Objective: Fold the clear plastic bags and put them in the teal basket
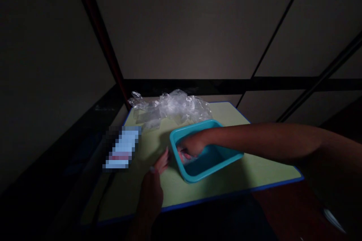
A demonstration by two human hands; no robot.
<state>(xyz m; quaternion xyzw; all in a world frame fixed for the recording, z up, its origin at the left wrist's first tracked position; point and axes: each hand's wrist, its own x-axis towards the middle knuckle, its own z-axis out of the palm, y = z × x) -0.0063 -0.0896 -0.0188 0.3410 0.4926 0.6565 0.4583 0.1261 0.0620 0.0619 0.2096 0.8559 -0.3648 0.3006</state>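
We see a teal tub [210,165] sitting on a pale green tabletop [254,165], close to its near edge and a little right of the middle. The tub is rectangular and tilts slightly, its left end nearest us.

The right hand [192,146] reaches in from the right, the arm crossing over the tub's far rim. The hand is down inside the tub at its left end, fingers curled around something pale and pinkish; the dim light hides what it is, and we cannot tell how tightly the fingers close.

The left hand [154,186] comes up from the near edge, just left of the tub. Its fingers are extended and held together, tips near the tub's left wall; we cannot tell whether they touch it.

A heap of crumpled clear plastic [169,109] lies along the far edge, apart from the tub. A blurred bright rectangle [122,147] sits at the left edge. The surroundings are dark.
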